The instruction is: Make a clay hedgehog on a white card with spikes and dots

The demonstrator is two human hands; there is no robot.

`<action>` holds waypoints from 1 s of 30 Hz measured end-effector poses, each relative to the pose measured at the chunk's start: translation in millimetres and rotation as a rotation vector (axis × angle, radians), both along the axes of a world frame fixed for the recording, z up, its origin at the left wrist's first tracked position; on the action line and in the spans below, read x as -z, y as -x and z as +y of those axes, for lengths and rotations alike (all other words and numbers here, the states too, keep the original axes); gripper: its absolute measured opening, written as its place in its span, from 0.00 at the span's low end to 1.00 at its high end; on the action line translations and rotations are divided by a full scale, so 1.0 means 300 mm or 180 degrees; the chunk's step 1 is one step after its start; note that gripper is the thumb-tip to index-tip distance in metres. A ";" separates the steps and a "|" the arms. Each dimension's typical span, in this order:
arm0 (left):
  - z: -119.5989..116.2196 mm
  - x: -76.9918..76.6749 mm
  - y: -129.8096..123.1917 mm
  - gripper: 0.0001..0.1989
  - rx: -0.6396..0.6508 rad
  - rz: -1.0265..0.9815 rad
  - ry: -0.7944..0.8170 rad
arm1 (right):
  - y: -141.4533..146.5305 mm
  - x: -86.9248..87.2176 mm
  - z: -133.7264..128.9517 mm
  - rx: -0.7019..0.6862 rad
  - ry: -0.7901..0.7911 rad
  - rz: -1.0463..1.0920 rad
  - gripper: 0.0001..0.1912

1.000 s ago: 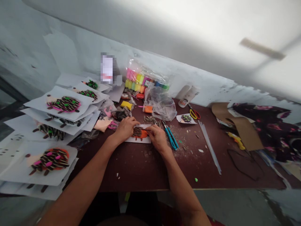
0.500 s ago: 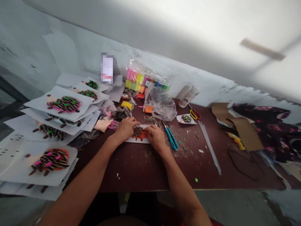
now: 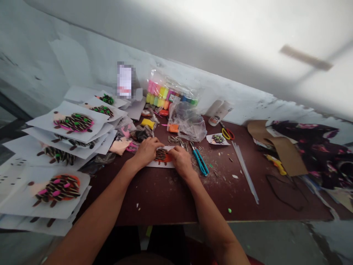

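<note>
A white paper lies on the table between my hands, bearing an orange clay hedgehog body. Rows of dark striped seed shells stick out of its left part, and small brown feet show below. My left hand rests on the paper's left side, fingers stretched along its upper edge. Over the right part of the orange body, my right hand has thumb and forefinger pinched together; whatever is between them is too small to make out. A pile of loose seed shells lies just beyond.
Blue-handled pliers lie right of my right hand, with scissors, a small hedgehog card and clear sticks farther right. Finished hedgehog sheets are stacked left. Coloured clay packs and a plastic bag stand behind.
My right hand has shifted slightly left over the orange body, its pinched fingers close to the seed rows. The left hand stays in place on the paper.
</note>
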State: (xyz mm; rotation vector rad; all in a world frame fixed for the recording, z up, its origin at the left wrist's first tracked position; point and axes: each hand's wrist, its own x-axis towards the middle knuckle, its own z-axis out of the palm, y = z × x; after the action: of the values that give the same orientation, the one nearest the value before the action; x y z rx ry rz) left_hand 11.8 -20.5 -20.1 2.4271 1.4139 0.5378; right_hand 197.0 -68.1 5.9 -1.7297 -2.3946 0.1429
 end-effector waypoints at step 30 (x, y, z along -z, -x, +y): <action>0.009 0.007 -0.001 0.23 0.0037 -0.0055 0.0039 | -0.072 0.031 0.109 0.0522 -0.0469 -0.0025 0.15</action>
State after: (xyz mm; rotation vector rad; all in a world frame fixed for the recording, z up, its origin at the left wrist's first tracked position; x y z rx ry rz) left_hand 12.0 -17.9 -22.2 2.4138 1.3915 0.5446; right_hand 218.5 -35.3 -3.4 -1.8492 -2.1951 -0.0618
